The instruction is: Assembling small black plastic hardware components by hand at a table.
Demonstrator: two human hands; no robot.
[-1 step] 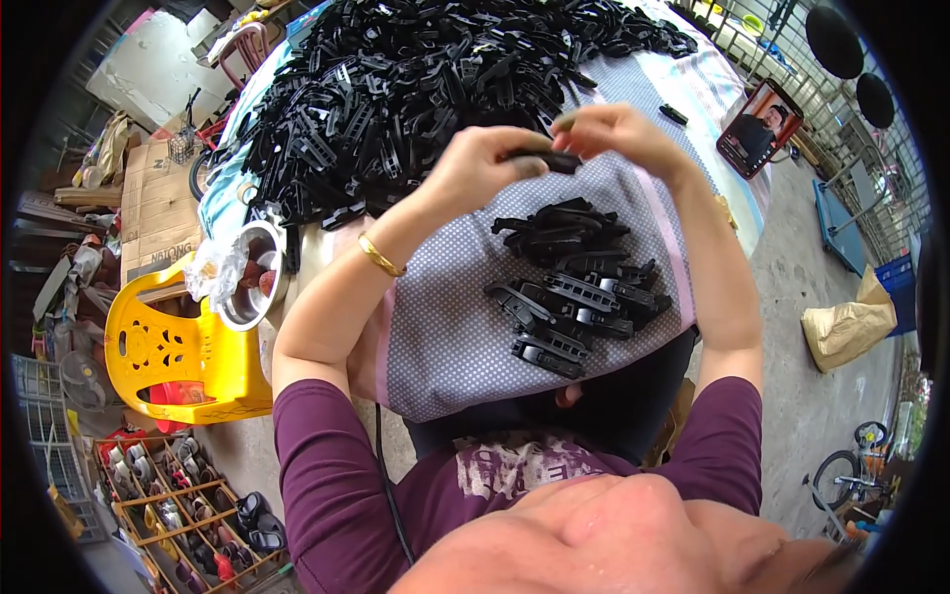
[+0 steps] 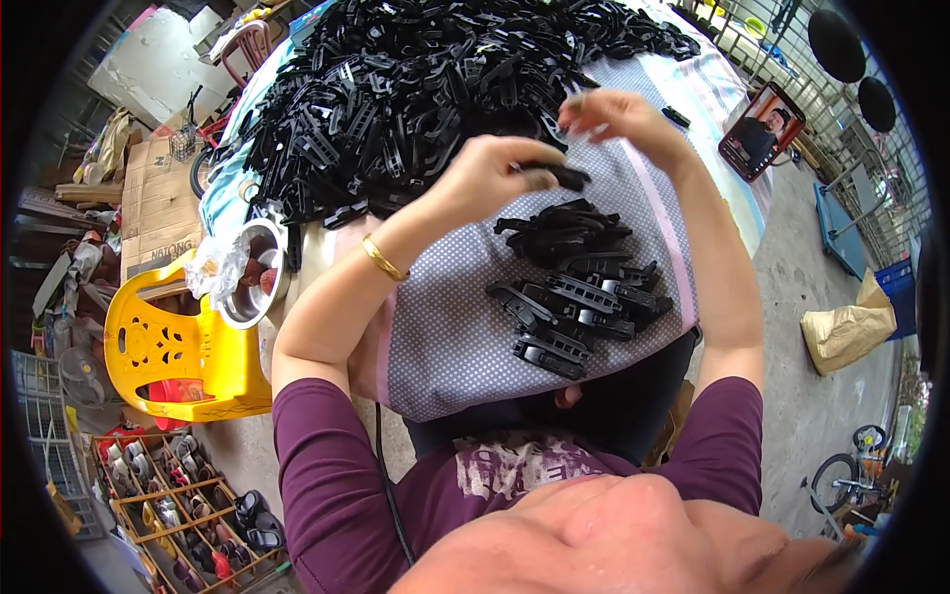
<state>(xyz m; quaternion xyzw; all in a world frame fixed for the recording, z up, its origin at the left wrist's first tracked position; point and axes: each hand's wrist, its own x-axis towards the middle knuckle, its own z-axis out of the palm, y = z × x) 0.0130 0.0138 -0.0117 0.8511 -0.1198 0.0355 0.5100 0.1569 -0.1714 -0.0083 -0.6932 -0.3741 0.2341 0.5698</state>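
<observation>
My left grip (image 2: 500, 170) pinches a black part (image 2: 568, 176), centre frame.
My right grip (image 2: 625, 121) curls above; I cannot tell whether it holds anything. A black heap (image 2: 396, 109) crowds the upper frame, a smaller pile (image 2: 584, 288) lies below; metal bowl (image 2: 262, 240) and yellow chair (image 2: 226, 346) stand left, phone (image 2: 760, 132) upper right.

Cloth-covered table (image 2: 445, 342), apparently | large black-parts heap (image 2: 396, 109) | smaller pile (image 2: 584, 288)

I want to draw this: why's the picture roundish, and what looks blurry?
Head view: the fisheye lens bends edges, leaving dark corners; head view: the right hand and the black plastic piece in the left hand look blurred, while the yellow plastic chair looks clearer.
</observation>
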